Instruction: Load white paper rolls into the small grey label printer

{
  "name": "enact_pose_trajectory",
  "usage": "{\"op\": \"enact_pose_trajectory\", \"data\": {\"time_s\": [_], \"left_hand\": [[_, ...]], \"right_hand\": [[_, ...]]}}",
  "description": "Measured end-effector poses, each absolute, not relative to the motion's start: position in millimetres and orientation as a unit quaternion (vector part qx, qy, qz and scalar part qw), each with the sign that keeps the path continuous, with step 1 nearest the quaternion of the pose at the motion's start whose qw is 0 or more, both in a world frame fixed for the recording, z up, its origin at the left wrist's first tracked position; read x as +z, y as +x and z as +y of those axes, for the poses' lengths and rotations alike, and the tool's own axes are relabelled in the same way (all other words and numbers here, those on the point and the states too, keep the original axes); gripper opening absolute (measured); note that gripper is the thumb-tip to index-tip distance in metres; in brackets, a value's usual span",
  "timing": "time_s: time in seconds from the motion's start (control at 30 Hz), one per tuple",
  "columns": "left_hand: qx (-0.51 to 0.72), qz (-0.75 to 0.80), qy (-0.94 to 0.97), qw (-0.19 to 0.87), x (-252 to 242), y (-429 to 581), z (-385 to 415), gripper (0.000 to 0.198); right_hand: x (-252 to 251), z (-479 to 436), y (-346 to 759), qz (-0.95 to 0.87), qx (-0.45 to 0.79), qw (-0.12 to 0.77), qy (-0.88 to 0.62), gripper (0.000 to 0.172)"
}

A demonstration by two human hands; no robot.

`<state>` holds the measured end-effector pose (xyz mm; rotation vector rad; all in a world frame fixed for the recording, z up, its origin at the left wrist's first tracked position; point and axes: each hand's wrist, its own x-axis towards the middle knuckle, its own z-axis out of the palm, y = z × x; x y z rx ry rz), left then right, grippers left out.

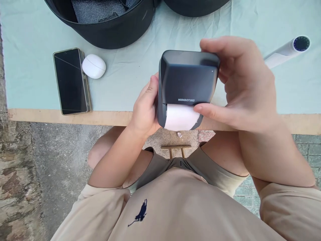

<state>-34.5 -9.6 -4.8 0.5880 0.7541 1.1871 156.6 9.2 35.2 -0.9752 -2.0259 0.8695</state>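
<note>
A dark NIIMBOT label printer (pixel 189 82) is held up over the table's front edge, its lid down. White label paper (pixel 179 117) sticks out of its slot toward me. My left hand (pixel 146 107) grips the printer's left side, thumb along the edge and the other fingers hidden behind it. My right hand (pixel 247 83) is at the right side, its thumb touching the lower lid edge by the paper and its index finger at the top right corner. The remaining right fingers are curled and partly hidden.
On the pale green tablecloth (pixel 125 83) lie a phone (pixel 71 82) and a white earbud case (pixel 94 66) at left. An open black zip case (pixel 117 33) and another black case (pixel 197 6) stand at the back. A white rolled tube (pixel 288 52) lies at right.
</note>
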Motion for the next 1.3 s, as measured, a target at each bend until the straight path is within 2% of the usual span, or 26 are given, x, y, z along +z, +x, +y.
{"op": "enact_pose_trajectory", "data": {"time_s": [0.1, 0.17, 0.23, 0.33, 0.4, 0.5, 0.6, 0.73, 0.8, 1.07, 1.17, 1.3], "left_hand": [[0.528, 0.345, 0.268, 0.728, -4, -35, -8, 0.032], [0.515, 0.322, 0.279, 0.744, -1, -35, -8, 0.036], [0.505, 0.299, 0.29, 0.756, 2, -33, -9, 0.03], [0.505, 0.304, 0.298, 0.751, 3, -31, -12, 0.02], [0.507, 0.313, 0.302, 0.744, 3, -30, -12, 0.02], [0.506, 0.319, 0.298, 0.744, 3, -30, -12, 0.024], [0.502, 0.302, 0.296, 0.755, 2, -32, -11, 0.026], [0.496, 0.281, 0.305, 0.763, 1, -34, -11, 0.024], [0.492, 0.279, 0.307, 0.765, 1, -35, -11, 0.024], [0.469, 0.31, 0.329, 0.758, 4, -35, -11, 0.03], [0.471, 0.307, 0.325, 0.76, 4, -35, -11, 0.029], [0.49, 0.296, 0.306, 0.761, 3, -34, -11, 0.026]], "right_hand": [[45, 5, 152, -0.765, 0.252, 0.409, -0.428, 0.053], [54, 5, 149, -0.739, 0.21, 0.42, -0.483, 0.038], [60, 10, 147, -0.72, 0.194, 0.416, -0.52, 0.026], [61, 20, 143, -0.717, 0.196, 0.459, -0.487, 0.023], [60, 23, 139, -0.703, 0.2, 0.503, -0.462, 0.02], [58, 19, 133, -0.637, 0.19, 0.553, -0.502, 0.031], [57, 13, 135, -0.68, 0.202, 0.472, -0.523, 0.029], [57, 15, 141, -0.822, 0.121, 0.285, -0.478, 0.005], [58, 17, 142, -0.84, 0.087, 0.226, -0.485, 0.008], [59, 19, 140, -0.857, 0.032, 0.086, -0.508, 0.024], [63, 16, 142, -0.856, 0.071, 0.121, -0.497, 0.024], [72, 8, 154, -0.787, 0.263, 0.28, -0.483, 0.034]]}}
